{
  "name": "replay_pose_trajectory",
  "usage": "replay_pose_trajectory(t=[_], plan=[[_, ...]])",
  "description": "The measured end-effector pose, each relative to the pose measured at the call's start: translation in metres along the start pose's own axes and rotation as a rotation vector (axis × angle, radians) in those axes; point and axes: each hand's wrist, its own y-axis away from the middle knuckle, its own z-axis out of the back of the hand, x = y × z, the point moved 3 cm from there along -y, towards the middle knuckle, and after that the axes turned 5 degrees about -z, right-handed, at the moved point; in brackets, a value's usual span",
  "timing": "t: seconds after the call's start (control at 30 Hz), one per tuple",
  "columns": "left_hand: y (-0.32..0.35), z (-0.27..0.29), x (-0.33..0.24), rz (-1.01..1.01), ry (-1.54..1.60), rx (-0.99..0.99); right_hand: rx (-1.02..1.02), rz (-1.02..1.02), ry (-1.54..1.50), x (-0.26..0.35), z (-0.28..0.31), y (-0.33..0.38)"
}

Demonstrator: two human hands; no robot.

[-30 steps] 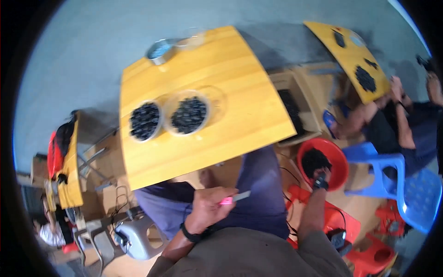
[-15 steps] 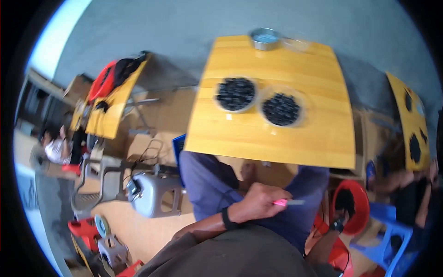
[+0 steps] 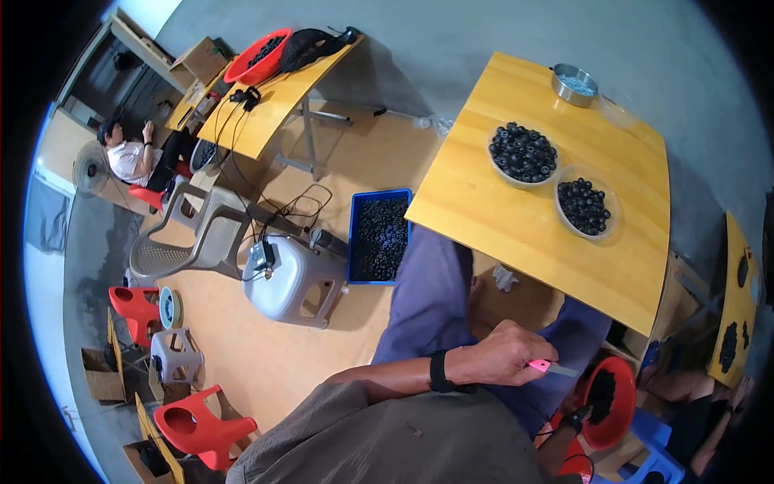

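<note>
My left hand [image 3: 514, 355], with a black band on its wrist, is closed around a small knife [image 3: 542, 366] above my lap. The knife's pink handle end and flat grey blade stick out to the right. My right hand [image 3: 580, 413] is low on the right, at the near rim of a red basin [image 3: 628, 403]. Dark pieces [image 3: 601, 395] lie in that basin. The right fingers are small and dark here, so their grip is hidden. On the yellow table [image 3: 451, 189] ahead stand two clear bowls, one holding black ring-like pieces [image 3: 524, 152], the other round black pieces [image 3: 584, 206].
A metal bowl [image 3: 574, 85] with light-blue bits stands at the table's far edge. Left of my legs are a blue crate [image 3: 351, 242] of black rings and a grey stool [image 3: 294, 282] with cables. People sit at far left and at right, near a blue chair [image 3: 651, 440].
The view has swung left, so the table and bowls appear further right and the blue crate shows fully. My left hand keeps the knife. My right hand appears nearer the basin's rim.
</note>
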Motion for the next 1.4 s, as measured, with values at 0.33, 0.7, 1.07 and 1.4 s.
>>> replay_pose_trajectory(t=[0.33, 0.7, 1.07, 1.4], plan=[[0.007, 0.001, -0.013, -0.069, 0.031, -0.016, -0.127, -0.045, -0.016, 0.021, 0.053, -0.017], [-0.001, 0.010, -0.005, 0.030, 0.037, 0.015, -0.347, 0.112, -0.354, 0.028, 0.119, -0.002], [-0.001, 0.058, 0.049, 0.455, 0.233, -0.630, -0.102, 0.209, -0.269, 0.004, 0.072, 0.019], [-0.008, 0.058, 0.055, 0.507, 0.281, -0.628, -0.290, 0.166, -0.385, -0.030, 0.030, 0.024]])
